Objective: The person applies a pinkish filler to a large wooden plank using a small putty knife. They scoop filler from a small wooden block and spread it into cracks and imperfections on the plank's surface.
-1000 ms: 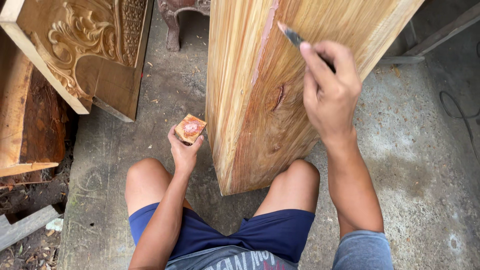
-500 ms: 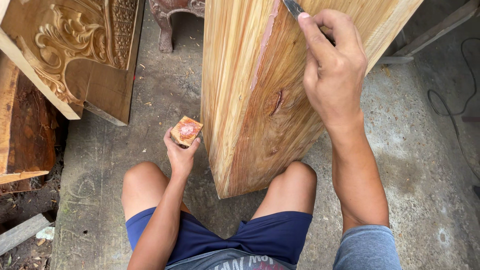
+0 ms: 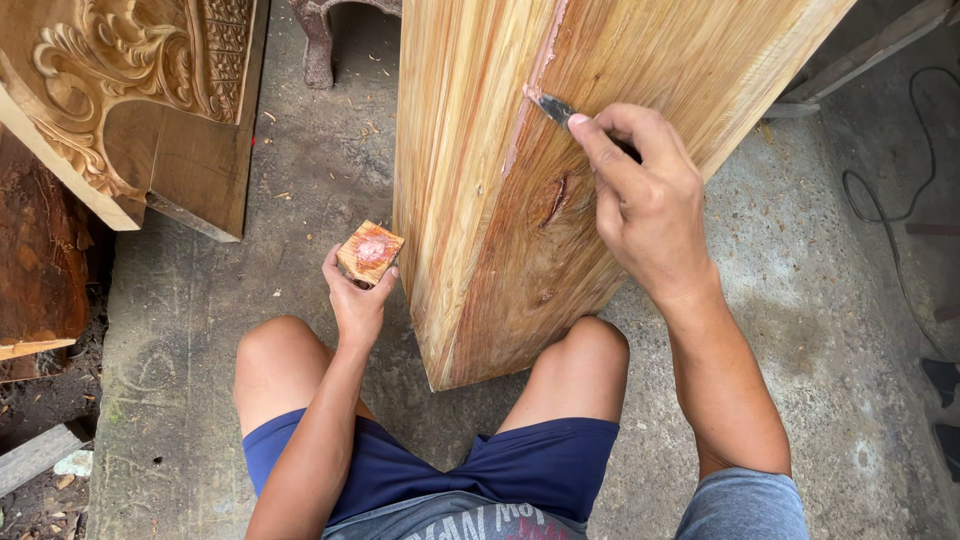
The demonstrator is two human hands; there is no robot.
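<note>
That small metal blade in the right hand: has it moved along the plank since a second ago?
Yes. The blade has slid down the pinkish filler line, closer to the dark knot, held by the right hand.

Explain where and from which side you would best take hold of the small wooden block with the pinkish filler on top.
Grip the small wooden block by its bare side faces, coming from below, much as the left hand does now. Its top face carries wet-looking pinkish filler and is tilted upward, so fingers from above would probably smear it. The right hand is busy with the putty knife on the plank.
</note>
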